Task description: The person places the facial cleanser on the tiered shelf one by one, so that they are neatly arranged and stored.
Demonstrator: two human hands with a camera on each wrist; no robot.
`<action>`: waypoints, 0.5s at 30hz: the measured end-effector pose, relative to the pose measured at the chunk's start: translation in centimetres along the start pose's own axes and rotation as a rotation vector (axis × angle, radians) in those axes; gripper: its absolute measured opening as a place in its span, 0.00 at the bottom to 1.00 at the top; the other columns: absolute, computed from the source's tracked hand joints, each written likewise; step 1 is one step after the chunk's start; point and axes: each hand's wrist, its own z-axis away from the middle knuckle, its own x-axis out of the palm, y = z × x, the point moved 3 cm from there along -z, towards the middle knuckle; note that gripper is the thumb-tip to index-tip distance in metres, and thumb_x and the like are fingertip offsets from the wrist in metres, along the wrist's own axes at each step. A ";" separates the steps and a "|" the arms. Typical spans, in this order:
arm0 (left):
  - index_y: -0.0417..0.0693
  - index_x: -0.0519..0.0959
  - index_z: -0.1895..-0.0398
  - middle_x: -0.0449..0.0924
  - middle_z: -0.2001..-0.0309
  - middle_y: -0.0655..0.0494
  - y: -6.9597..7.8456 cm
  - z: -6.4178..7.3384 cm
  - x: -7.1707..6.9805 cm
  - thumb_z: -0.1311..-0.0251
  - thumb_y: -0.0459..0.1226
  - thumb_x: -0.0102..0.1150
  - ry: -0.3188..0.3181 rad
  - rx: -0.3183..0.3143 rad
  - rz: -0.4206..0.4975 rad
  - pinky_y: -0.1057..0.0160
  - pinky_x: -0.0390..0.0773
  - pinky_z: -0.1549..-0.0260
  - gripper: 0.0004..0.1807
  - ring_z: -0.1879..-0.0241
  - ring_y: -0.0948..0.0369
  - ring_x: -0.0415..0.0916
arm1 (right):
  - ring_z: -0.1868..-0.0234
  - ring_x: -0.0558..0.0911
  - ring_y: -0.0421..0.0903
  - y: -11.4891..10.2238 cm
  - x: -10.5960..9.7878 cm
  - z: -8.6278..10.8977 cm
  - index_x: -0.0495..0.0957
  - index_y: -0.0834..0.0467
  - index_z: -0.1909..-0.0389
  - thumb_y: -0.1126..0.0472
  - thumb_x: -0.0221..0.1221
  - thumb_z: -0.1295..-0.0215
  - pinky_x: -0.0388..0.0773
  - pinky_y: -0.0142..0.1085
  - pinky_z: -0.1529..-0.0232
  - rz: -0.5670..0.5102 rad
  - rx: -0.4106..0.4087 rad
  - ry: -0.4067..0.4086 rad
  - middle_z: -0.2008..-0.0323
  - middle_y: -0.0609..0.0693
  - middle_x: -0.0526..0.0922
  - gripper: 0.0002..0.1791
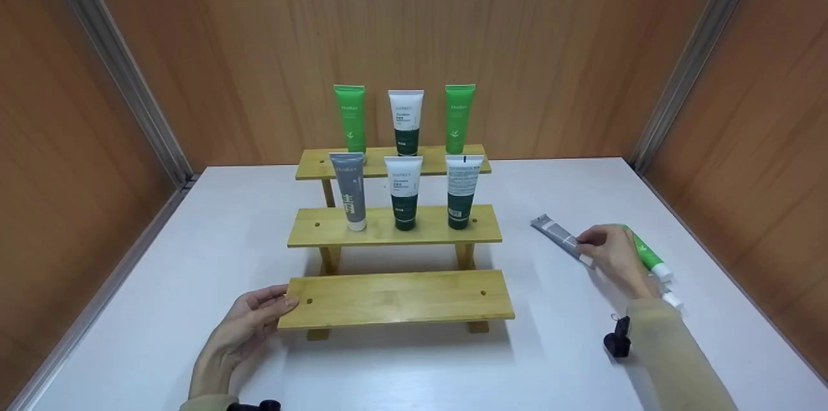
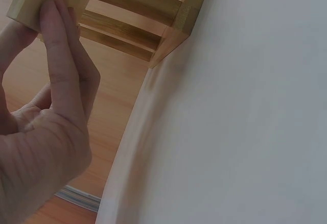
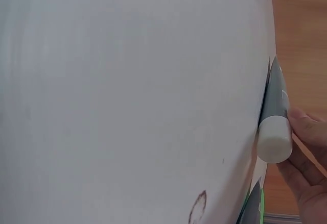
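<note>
A three-step wooden display stand [image 1: 396, 298] faces me on the white table. My left hand [image 1: 240, 327] grips the left end of its lowest step, thumb on top and fingers [image 2: 60, 63] against the board's edge and underside. Off to the right, my right hand [image 1: 614, 259] pinches a grey tube [image 1: 556, 236] near its white cap [image 3: 275, 141]. This tube lies slantwise, its flat end pointing away to the left. Beside that hand lies a green tube [image 1: 647, 255] with a white cap; another white cap [image 1: 671, 299] shows partly behind the wrist.
On the middle step stand a grey tube [image 1: 350, 191] and two white-and-dark-green tubes [image 1: 403, 188]. The top step holds two green tubes [image 1: 458, 116] around a white-and-dark-green one [image 1: 406, 116]. Wooden panels [image 1: 414, 22] enclose the table at the back and sides.
</note>
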 end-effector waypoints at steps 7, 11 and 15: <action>0.31 0.66 0.31 0.85 0.56 0.60 0.0 0.1 0.0 0.34 0.37 0.64 -0.011 0.004 0.007 0.71 0.85 0.51 0.33 0.55 0.66 0.85 | 0.63 0.82 0.45 0.0 0.4 -0.2 0.83 0.63 0.58 0.64 0.67 0.38 0.81 0.26 0.66 -0.040 0.028 -0.036 0.61 0.59 0.86 0.09; 0.30 0.64 0.31 0.85 0.55 0.60 0.1 0.1 0.0 0.34 0.37 0.64 -0.009 0.009 0.003 0.71 0.85 0.51 0.33 0.55 0.66 0.85 | 0.63 0.81 0.43 0.0 0.5 -0.3 0.82 0.66 0.55 0.65 0.68 0.39 0.81 0.26 0.67 -0.058 0.016 -0.050 0.60 0.60 0.85 0.14; 0.30 0.64 0.31 0.84 0.56 0.60 0.1 0.2 -0.1 0.34 0.36 0.63 -0.021 0.022 0.003 0.72 0.85 0.52 0.33 0.56 0.67 0.85 | 0.59 0.80 0.46 -0.2 0.5 -0.2 0.75 0.70 0.42 0.63 0.67 0.37 0.81 0.26 0.65 -0.077 0.031 -0.126 0.54 0.63 0.81 0.25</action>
